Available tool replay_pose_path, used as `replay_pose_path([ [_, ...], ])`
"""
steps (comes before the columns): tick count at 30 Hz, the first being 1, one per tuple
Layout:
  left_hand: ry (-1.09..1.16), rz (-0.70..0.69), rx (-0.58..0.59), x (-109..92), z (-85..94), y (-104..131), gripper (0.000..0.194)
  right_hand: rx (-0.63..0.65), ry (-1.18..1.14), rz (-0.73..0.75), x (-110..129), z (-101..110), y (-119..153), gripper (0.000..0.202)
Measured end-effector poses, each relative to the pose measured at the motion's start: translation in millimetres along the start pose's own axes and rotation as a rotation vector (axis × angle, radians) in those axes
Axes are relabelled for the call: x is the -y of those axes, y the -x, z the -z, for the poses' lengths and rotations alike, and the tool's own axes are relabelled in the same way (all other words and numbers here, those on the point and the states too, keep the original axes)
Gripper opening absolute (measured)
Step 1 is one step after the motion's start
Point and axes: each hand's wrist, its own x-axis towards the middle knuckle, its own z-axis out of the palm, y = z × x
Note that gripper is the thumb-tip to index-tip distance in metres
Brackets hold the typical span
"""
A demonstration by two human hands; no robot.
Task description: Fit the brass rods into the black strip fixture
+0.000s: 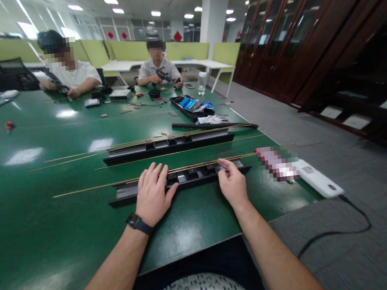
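Observation:
My left hand (152, 191) lies open over the left part of the near black channel-shaped rail (197, 180), its fingers stretched across the rail and thumb apart. At the rail's right end, my right hand (232, 181) has its fingers curled, thumb and index fingertip close together. What is between them is too small to make out. Thin brass-coloured rods (90, 189) run along the top of this rail, passing under my left fingers and by my right index fingertip. Dark blocks sit inside the channel between my hands.
A second black rail (169, 148) with rods lies just beyond. Farther back are a black tray (189, 110) with blue packets and a long black strip (219, 125). A phone (276, 163) and a white power bank (318, 177) with a cable lie right. Two people work across the green table (68, 243).

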Motion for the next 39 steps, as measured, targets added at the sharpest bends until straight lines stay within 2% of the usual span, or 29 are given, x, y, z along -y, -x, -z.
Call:
replay_pose_path([
  [6,0.005,-0.003,0.004,0.4,0.2,0.3,0.06,-0.034,-0.004,-0.011,0.1,0.8,-1.6,0.041],
  [16,0.0,-0.004,0.007,1.0,-0.7,0.5,0.06,0.015,-0.011,0.008,0.6,-0.5,-0.4,0.04],
  [25,-0.015,-0.005,0.007,-0.1,0.8,0.2,0.06,-0.025,-0.009,-0.013,0.1,0.6,-1.6,0.042],
  [33,-0.015,0.0,0.006,0.4,0.1,0.3,0.06,0.011,-0.028,0.031,0.4,-0.8,-1.0,0.041],
  [39,0.003,0.007,0.009,-0.1,0.9,-0.1,0.06,0.005,0.0,0.0,3.4,1.4,-0.6,0.042],
])
